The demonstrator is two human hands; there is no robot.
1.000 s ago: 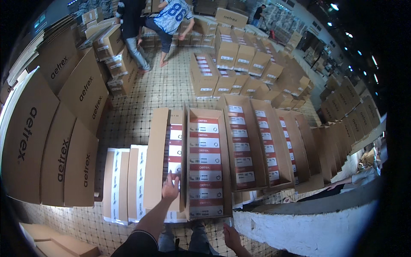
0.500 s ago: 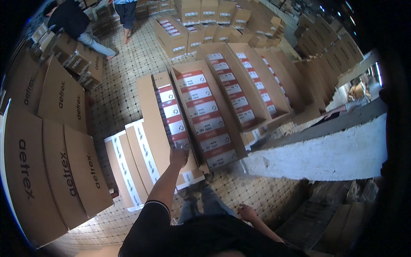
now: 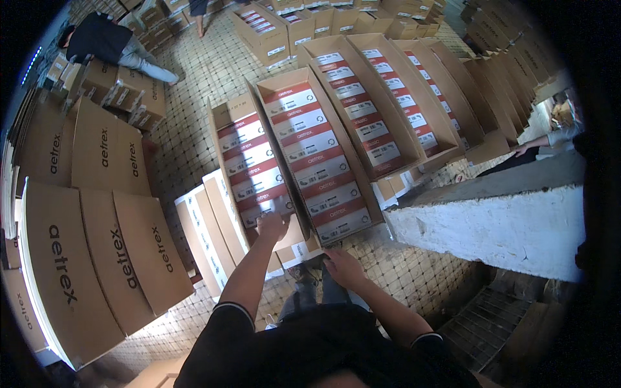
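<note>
In front of me stands an open brown carton (image 3: 233, 111) with a row of red-and-white shoe boxes (image 3: 252, 169) in it. My left hand (image 3: 273, 227) reaches over its near end, fingers stretched forward at the nearest shoe box. The fingertips are dim, and no item shows in that hand. By the same carton's near right corner is my right hand (image 3: 345, 268), its fingers apart and reaching toward the edge; whether they touch it I cannot tell. Another open carton (image 3: 304, 81) of similar shoe boxes stands directly to the right.
More open cartons (image 3: 362, 97) continue to the right. Taped cartons (image 3: 206, 234) stand left of mine, and large printed cartons (image 3: 97, 252) farther left. A white-sided ledge (image 3: 485, 229) juts in at right. One person (image 3: 107, 40) bends over boxes at far left; another's arm (image 3: 540, 142) shows at right.
The left carton's side flap, earlier lying partly over the shoe boxes, now stands up, showing the whole row. My right hand has come up from my side to the carton's near corner.
</note>
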